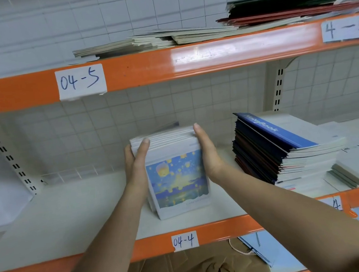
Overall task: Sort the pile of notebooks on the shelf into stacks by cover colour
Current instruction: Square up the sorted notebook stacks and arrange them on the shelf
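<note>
— While both hands are working on the shelf (74, 209), what is sitting between them?

— A stack of white notebooks (175, 173), its top cover showing a blue painting of yellow lanterns. The left hand (136, 164) is pressing flat against the stack's left side and the right hand (208, 152) against its right side, fingers straight, squeezing it from both sides (the stack is resting on the shelf board, above the "04-4" label (184, 240)).

— And to the right of the right hand?

— A taller stack of dark notebooks (273, 146) is leaning there, a blue cover on top. Further right, flat grey booklets (344, 174) are lying.

— Above the hands?

— An orange beam (164, 66), with pale and dark notebooks (216, 27) lying on the upper shelf.
</note>
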The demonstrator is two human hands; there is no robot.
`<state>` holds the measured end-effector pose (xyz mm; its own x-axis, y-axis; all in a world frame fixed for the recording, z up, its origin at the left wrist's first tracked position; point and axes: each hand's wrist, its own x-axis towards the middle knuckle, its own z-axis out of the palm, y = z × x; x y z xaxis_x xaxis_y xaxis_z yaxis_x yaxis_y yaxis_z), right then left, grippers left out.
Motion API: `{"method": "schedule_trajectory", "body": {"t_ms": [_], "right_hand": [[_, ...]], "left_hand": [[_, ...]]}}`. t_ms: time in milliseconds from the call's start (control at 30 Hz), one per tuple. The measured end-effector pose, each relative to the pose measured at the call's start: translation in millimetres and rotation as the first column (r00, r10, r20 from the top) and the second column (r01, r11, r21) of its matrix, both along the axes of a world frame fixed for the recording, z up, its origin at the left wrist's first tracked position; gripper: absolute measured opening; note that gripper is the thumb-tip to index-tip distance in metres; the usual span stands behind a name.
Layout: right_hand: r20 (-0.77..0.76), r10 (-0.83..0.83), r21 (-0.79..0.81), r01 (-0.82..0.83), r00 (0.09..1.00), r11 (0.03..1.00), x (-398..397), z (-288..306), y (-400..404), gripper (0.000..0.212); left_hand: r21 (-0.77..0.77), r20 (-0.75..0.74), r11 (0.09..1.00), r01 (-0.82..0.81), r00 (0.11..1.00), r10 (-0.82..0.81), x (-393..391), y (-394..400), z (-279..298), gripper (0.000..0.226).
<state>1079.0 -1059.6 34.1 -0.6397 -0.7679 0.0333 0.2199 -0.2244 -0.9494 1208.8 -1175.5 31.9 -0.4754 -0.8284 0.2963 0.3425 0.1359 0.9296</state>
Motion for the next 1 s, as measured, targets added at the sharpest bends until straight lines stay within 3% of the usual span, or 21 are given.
{"method": "schedule_trajectory", "body": {"t_ms": [233, 300, 367, 467, 567, 633, 767, 1000], "right_hand": [[-0.048, -0.197, -0.035, 0.196, 0.979, 0.980, -0.5, 4.8, -4.3, 0.066], [-0.024, -0.124, -0.034, 0.124, 0.992, 0.992, -1.4, 5.3, -5.5, 0.077], [0.023, 0.003, -0.008, -0.003, 1.000, 1.000, -0.6, 7.3, -3.9, 0.079], [0.091, 0.009, -0.030, -0.006, 0.996, 1.000, -3.6, -0.3, -0.1, 0.083], [0.177, 0.009, -0.007, -0.008, 0.984, 1.000, 1.4, -18.6, 3.8, 0.078], [0.223, 0.030, 0.026, -0.037, 0.974, 0.999, 4.8, -27.4, 5.0, 0.076], [0.245, 0.100, 0.010, -0.106, 0.964, 0.994, 5.0, -21.5, 3.4, 0.087], [0.228, 0.072, -0.018, -0.070, 0.971, 0.997, -10.1, -28.8, 14.6, 0.086]], "left_hand": [[0.078, -0.050, 0.997, 0.014, 0.999, -0.010, -5.5, -13.6, 6.2, 0.034], [0.107, -0.051, 0.990, 0.095, 0.995, -0.090, -2.1, -15.6, 8.7, 0.034], [0.121, -0.026, 0.983, 0.138, 0.990, -0.136, -0.5, -14.5, 9.6, 0.048], [0.049, 0.062, 0.997, 0.056, 0.996, -0.059, 4.7, -5.7, -9.3, 0.070], [-0.077, 0.215, 0.997, -0.013, 0.976, 0.029, 17.3, 6.7, -42.8, 0.060], [-0.056, 0.264, 0.998, -0.034, 0.963, 0.047, 18.3, 13.7, -54.8, 0.060], [0.059, 0.192, 0.994, -0.093, 0.978, 0.080, 8.2, 22.5, -51.1, 0.055], [0.045, 0.202, 0.999, -0.019, 0.979, 0.010, -0.4, 26.6, -54.8, 0.059]]}}
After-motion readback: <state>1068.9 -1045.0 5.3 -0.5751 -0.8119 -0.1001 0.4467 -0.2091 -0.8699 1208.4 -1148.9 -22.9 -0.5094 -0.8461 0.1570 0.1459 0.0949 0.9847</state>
